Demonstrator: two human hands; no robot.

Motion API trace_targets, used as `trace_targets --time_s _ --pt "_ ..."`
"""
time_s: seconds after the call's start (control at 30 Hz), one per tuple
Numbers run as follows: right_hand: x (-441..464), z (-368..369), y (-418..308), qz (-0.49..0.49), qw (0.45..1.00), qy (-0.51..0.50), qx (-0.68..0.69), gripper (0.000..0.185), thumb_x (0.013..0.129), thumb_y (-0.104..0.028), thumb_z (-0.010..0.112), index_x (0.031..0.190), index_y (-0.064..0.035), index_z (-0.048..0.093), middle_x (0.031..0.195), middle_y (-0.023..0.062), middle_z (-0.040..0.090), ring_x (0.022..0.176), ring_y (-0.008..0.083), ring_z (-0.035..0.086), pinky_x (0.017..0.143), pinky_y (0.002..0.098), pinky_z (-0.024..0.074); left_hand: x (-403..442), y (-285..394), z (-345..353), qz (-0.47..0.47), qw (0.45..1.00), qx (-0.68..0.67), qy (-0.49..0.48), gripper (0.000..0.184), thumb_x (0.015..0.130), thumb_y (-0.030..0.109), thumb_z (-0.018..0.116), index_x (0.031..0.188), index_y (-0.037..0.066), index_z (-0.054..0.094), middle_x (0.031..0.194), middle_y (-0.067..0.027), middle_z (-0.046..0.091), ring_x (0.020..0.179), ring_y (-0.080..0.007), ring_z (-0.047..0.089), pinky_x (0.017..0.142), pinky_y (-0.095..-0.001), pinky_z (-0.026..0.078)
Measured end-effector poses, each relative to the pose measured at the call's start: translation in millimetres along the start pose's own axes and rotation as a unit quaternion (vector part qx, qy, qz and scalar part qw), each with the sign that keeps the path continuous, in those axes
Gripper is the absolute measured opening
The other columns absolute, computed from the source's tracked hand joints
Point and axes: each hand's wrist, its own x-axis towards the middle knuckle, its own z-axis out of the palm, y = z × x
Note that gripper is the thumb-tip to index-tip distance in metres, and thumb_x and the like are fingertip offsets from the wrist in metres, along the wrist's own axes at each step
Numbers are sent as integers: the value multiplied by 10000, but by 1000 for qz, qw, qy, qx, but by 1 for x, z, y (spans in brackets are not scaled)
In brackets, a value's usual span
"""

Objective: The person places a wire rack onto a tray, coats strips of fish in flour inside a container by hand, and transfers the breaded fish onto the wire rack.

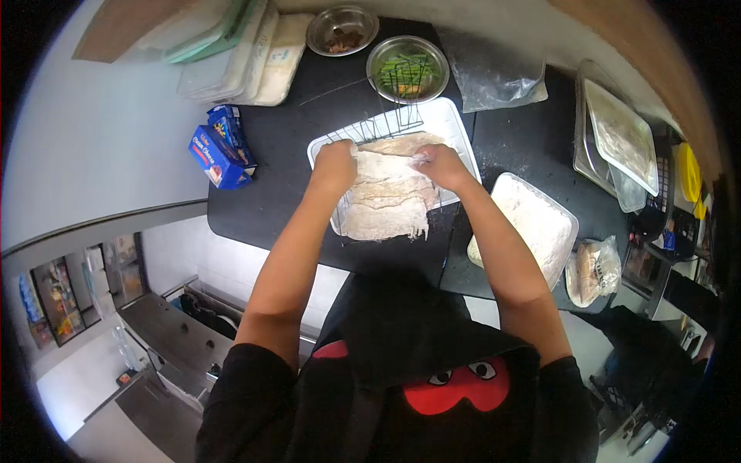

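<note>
My left hand (334, 167) and my right hand (444, 167) are closed on opposite ends of a flour-coated flat piece (386, 165), stretched between them. I cannot tell whether it is meat or fish. Below it, nearer my body, more floured slices (382, 216) overlap in rows, their near edge ragged. Another slice (401, 144) shows just beyond my hands. The slices lie on a black wire rack (405, 116), which rests over a white tray (451, 123). My fingertips are partly hidden by flour and by the piece.
At the back stand a steel bowl of green vegetable sticks (407, 69) and a bowl of brown pieces (343, 32). A flour tray (532, 220) is at right, beside a plastic bag (594, 270). Blue boxes (221, 148) and stacked containers (247, 62) sit at left.
</note>
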Motion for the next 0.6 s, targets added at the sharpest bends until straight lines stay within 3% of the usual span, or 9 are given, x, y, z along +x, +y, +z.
trace_targets --time_s 0.13,0.33,0.43,0.5,0.57,0.6 --pt "-1 0 2 -30 999 39 -5 326 738 -208 645 1002 -17 623 968 186 626 904 317 604 809 352 464 5 -2 5 -8 998 51 -23 183 768 21 446 860 -22 598 887 -248 611 887 -390 589 792 -442 472" --pt "-17 -22 1 -38 992 89 -79 306 753 -157 623 1032 -34 618 1019 210 595 946 340 574 834 374 449 1 6 1 9 993 102 -58 215 774 29 435 918 -13 589 938 -249 599 906 -379 586 799 -448 469" --pt "-39 -35 7 -6 989 148 -8 310 755 -151 626 1043 -36 615 1024 218 586 956 336 572 843 378 444 -13 18 -16 39 994 102 -3 234 772 37 444 954 -11 582 951 -237 599 901 -376 583 801 -441 468" --pt "-73 -50 18 -15 986 164 13 268 784 -129 591 1032 -34 616 1011 207 597 930 332 583 836 377 450 -28 44 -25 23 995 80 -47 238 764 49 485 968 -7 595 933 -227 605 892 -373 583 791 -433 468" --pt "-121 -67 27 -15 979 202 5 225 818 -112 536 1013 -38 620 974 198 615 893 338 594 817 377 461 -36 70 -4 184 983 1 -19 239 746 54 532 963 -1 616 908 -226 607 876 -374 583 771 -430 469" --pt "-146 -75 33 8 977 214 -7 293 769 -4 516 1045 -27 613 930 186 641 816 255 635 752 328 479 -41 96 10 236 970 -36 -46 227 740 55 545 946 2 624 897 -223 610 859 -374 586 762 -427 470"
